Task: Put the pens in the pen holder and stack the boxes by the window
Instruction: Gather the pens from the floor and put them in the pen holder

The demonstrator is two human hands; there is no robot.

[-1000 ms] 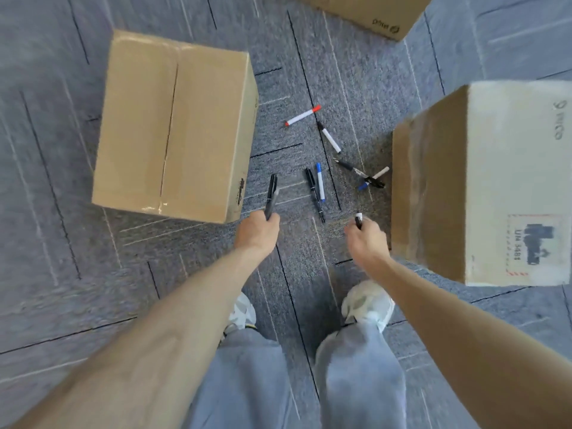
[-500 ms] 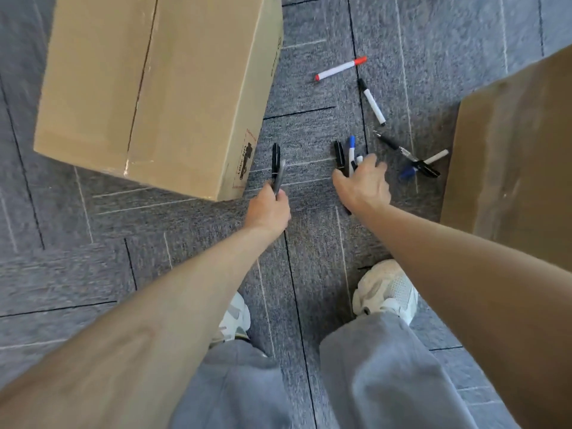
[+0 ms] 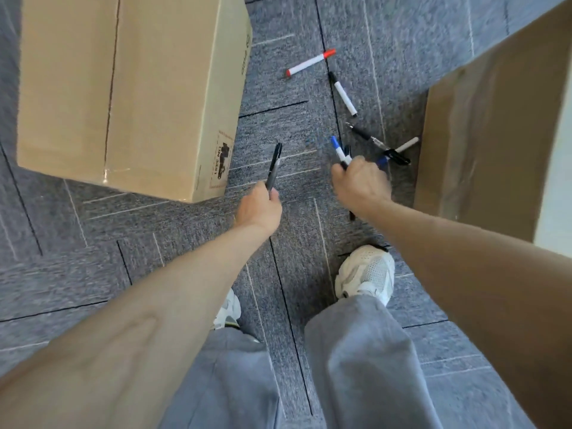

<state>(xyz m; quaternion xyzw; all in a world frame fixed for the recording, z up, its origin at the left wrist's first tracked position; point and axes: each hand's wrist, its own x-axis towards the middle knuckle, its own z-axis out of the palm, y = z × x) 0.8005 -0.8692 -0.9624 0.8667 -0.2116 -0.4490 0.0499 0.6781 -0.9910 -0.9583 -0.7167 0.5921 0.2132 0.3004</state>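
Note:
My left hand (image 3: 260, 209) is closed on two dark pens (image 3: 274, 167) that stick up out of the fist. My right hand (image 3: 360, 184) grips a bundle of pens, among them a blue-capped white pen (image 3: 338, 149) and black ones. Loose on the carpet lie a white pen with red cap (image 3: 309, 64), a white pen with black cap (image 3: 343, 94), a black pen (image 3: 370, 138) and crossed black and white pens (image 3: 399, 153). A closed cardboard box (image 3: 123, 88) stands at left and another cardboard box (image 3: 495, 134) at right. No pen holder is in view.
Grey-blue carpet tiles (image 3: 93, 258) cover the floor. My white shoes (image 3: 366, 270) and grey trouser legs fill the bottom middle, right below my hands. The loose pens lie in the gap between the two boxes.
My right hand has closed on the blue-capped and black pens and lifted them off the carpet. The view has moved closer to the floor; my left hand keeps its pens.

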